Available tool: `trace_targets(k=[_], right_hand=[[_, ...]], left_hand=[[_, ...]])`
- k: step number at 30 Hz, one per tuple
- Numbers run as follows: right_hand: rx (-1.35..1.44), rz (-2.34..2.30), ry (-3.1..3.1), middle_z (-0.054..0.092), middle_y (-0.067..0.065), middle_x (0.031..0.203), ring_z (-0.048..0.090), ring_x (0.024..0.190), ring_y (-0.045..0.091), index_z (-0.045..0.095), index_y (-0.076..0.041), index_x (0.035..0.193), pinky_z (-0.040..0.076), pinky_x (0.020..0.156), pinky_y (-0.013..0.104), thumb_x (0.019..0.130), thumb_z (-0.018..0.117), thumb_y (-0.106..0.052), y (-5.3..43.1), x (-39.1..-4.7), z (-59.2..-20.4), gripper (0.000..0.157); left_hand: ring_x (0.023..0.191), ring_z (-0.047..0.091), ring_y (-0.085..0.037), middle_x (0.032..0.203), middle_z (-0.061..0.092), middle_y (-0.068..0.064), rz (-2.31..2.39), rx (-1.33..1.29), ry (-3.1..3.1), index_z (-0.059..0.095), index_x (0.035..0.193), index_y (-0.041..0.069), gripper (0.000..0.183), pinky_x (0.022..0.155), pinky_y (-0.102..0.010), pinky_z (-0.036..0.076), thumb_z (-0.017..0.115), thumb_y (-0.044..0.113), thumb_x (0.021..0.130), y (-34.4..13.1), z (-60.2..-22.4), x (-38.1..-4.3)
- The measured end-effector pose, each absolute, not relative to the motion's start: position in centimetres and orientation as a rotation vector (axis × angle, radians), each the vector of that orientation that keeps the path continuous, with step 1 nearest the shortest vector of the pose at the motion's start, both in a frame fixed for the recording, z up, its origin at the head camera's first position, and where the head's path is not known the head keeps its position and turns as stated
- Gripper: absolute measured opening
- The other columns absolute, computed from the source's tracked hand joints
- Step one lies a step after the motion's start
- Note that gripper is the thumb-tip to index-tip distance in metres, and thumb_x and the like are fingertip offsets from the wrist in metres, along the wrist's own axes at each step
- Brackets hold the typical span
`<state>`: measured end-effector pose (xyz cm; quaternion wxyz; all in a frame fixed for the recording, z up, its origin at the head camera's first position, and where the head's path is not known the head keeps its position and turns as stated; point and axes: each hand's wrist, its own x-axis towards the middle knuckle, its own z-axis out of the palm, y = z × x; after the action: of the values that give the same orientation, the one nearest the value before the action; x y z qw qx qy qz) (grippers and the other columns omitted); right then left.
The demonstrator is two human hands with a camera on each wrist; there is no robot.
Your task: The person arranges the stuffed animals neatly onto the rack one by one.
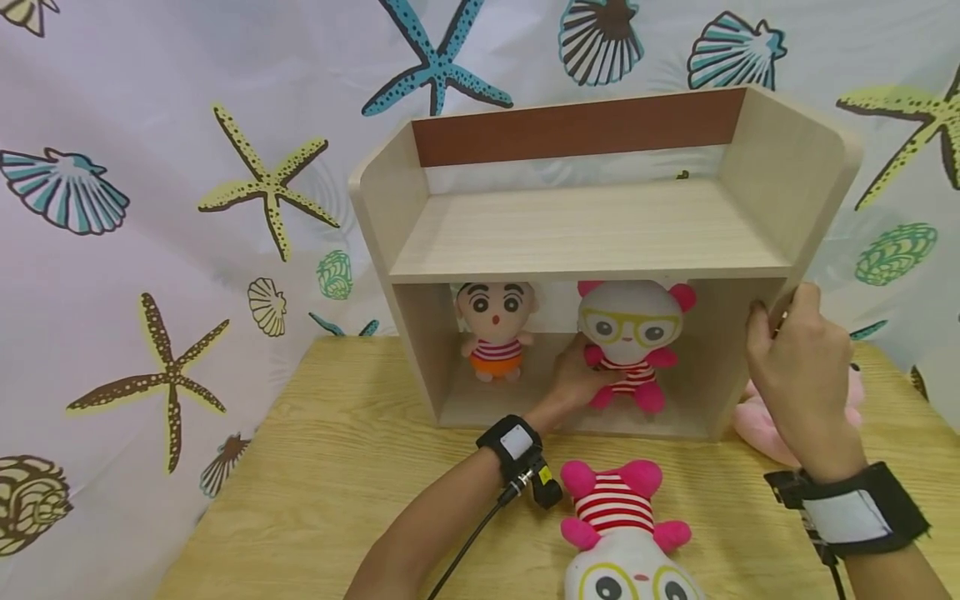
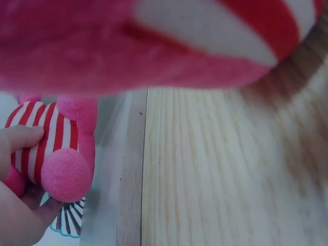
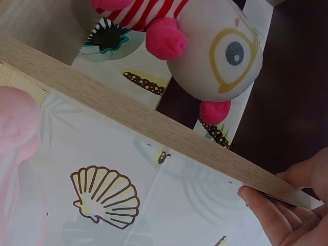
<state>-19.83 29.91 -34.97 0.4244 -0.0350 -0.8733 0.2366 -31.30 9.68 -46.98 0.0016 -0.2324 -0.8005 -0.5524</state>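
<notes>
My left hand (image 1: 579,377) reaches into the lower compartment of a small wooden shelf (image 1: 592,233). It grips a panda-like plush toy (image 1: 633,333) with yellow glasses, pink ears and a striped body. In the left wrist view, the thumb of my left hand (image 2: 18,200) lies on the striped belly and fingers go behind the body. The plush is upright inside the compartment, at its right. My right hand (image 1: 806,379) holds the shelf's right side panel (image 3: 123,115); in the right wrist view, thumb and fingers are on opposite faces of its edge.
A boy doll (image 1: 497,329) in a striped top and orange shorts stands at the compartment's left. Another panda-like plush (image 1: 618,525) lies on the wooden table (image 1: 330,467) before the shelf. A pink plush (image 1: 765,425) is partly hidden right of the shelf. Behind hangs a patterned cloth (image 1: 187,100).
</notes>
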Motion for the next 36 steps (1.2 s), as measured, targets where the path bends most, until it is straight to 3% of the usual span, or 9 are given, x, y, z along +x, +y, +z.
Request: trace_targets(k=[25,32,36], right_hand=[[-0.086,0.588,-2.186,0.057,0.031,0.070,0.057,0.049,0.046,0.048,0.016,0.119,0.033,0.039,0.025,0.100,0.055,-0.014,30.1,-19.6,-35.0,0.036],[-0.104,0.569,-2.173,0.059,0.036,0.074,0.059,0.053,0.049,0.050,0.016,0.113,0.029,0.041,0.020,0.097,0.058,-0.010,30.3,-19.9,-35.1,0.032],[-0.090,0.563,-2.159,0.058,0.035,0.072,0.058,0.052,0.049,0.050,0.017,0.109,0.030,0.040,0.025,0.097,0.059,-0.009,30.3,-20.0,-35.1,0.029]], left_hand=[[0.118,0.058,-0.010,0.128,0.064,-0.006,-1.729,-0.633,-2.497,0.051,0.135,0.009,0.064,0.098,-0.020,0.043,0.083,0.015,0.080,12.0,-48.1,-33.2],[0.118,0.056,-0.006,0.130,0.062,0.001,-1.850,-0.628,-2.458,0.050,0.139,0.014,0.068,0.100,-0.021,0.042,0.084,0.014,0.080,12.1,-47.9,-33.4],[0.118,0.055,-0.006,0.130,0.061,0.002,-1.851,-0.615,-2.470,0.049,0.140,0.015,0.068,0.101,-0.022,0.042,0.083,0.016,0.081,12.2,-48.0,-33.7]])
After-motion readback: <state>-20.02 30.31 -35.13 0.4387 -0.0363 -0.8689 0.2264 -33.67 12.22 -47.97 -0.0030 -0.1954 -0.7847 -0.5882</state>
